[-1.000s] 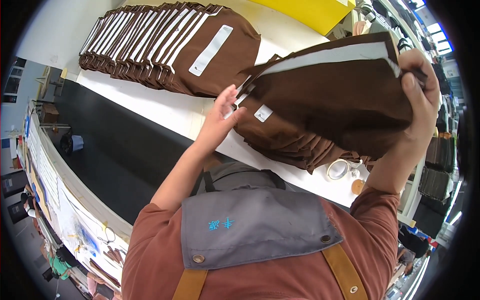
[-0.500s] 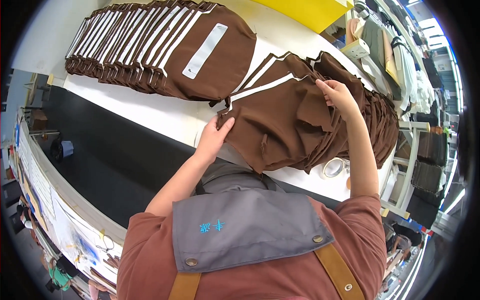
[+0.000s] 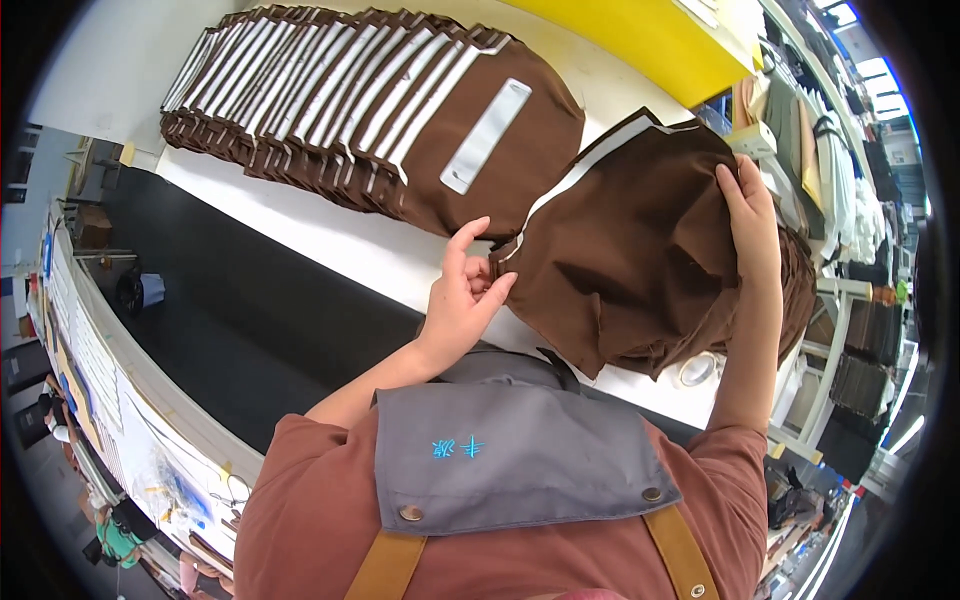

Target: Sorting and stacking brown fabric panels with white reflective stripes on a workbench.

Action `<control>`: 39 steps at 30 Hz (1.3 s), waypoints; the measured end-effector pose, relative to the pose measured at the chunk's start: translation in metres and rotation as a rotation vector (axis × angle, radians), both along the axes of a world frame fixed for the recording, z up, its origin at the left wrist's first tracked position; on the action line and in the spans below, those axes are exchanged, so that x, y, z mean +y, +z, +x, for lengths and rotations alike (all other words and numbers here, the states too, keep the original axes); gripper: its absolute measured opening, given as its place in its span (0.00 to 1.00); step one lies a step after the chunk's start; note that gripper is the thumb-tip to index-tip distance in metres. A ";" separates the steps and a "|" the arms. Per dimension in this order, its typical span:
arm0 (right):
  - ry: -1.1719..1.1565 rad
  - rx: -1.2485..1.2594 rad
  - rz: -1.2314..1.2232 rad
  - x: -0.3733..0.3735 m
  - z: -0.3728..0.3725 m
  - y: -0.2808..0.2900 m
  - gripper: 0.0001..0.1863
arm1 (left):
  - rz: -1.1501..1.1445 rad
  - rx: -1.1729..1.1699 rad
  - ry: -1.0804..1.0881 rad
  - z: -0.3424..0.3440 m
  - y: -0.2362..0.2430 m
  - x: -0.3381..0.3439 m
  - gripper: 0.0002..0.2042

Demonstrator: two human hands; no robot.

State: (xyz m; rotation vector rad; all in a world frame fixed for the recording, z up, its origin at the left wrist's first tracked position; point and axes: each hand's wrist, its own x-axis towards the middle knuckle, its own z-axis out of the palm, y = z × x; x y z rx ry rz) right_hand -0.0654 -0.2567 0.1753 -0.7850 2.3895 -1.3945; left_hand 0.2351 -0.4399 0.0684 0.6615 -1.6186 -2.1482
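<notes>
Right hand (image 3: 755,215), thumb and fingers closed on the right edge of a brown, white-edged cloth panel (image 3: 640,240); left hand (image 3: 462,302), index raised, at its left corner, hold unclear; fanned brown, white-striped cloth stack (image 3: 330,110) alongside; creases best drawn out evenly.

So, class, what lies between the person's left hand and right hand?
In the head view, a brown fabric piece with a white strip along its upper-left edge lies between the left hand and the right hand.
</notes>
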 end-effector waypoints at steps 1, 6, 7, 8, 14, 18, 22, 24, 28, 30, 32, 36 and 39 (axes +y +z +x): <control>-0.075 0.023 -0.018 -0.019 -0.002 0.000 0.20 | -0.011 0.004 0.011 0.003 0.005 -0.008 0.19; 0.004 0.090 -0.044 -0.121 -0.036 -0.013 0.19 | -0.654 0.094 0.063 0.010 0.013 -0.058 0.19; 0.084 0.072 -0.012 -0.141 -0.049 -0.025 0.18 | -0.583 0.006 0.058 0.007 0.008 -0.066 0.19; 0.162 0.054 0.021 -0.158 -0.060 -0.041 0.17 | -0.512 -0.080 0.051 0.005 0.000 -0.073 0.20; 0.126 -0.073 0.143 -0.211 -0.080 -0.128 0.17 | -0.389 -0.277 0.005 0.001 -0.030 -0.105 0.19; 0.156 -0.248 0.104 -0.212 -0.100 -0.126 0.15 | -0.340 -0.241 -0.058 0.002 -0.015 -0.105 0.20; 0.186 -0.223 0.187 -0.218 -0.100 -0.120 0.17 | -0.235 -0.256 -0.134 0.000 -0.017 -0.101 0.20; 0.171 -0.199 0.231 -0.219 -0.098 -0.125 0.17 | -0.205 -0.245 -0.095 0.000 -0.027 -0.101 0.20; 0.200 0.026 0.320 -0.212 -0.095 -0.135 0.25 | -0.250 -0.279 -0.023 0.003 -0.033 -0.105 0.19; 0.192 0.592 0.388 -0.216 -0.079 -0.124 0.33 | -0.193 -0.293 -0.007 0.003 -0.036 -0.105 0.19; 0.249 0.992 0.400 -0.229 -0.041 -0.102 0.40 | -0.278 -0.331 0.001 0.006 -0.037 -0.106 0.18; 0.421 0.904 0.539 -0.247 0.016 -0.118 0.51 | -0.345 -0.320 0.045 0.005 -0.030 -0.104 0.18; 0.440 0.774 0.551 -0.246 0.020 -0.179 0.54 | -0.861 -0.304 0.007 0.004 -0.040 -0.105 0.21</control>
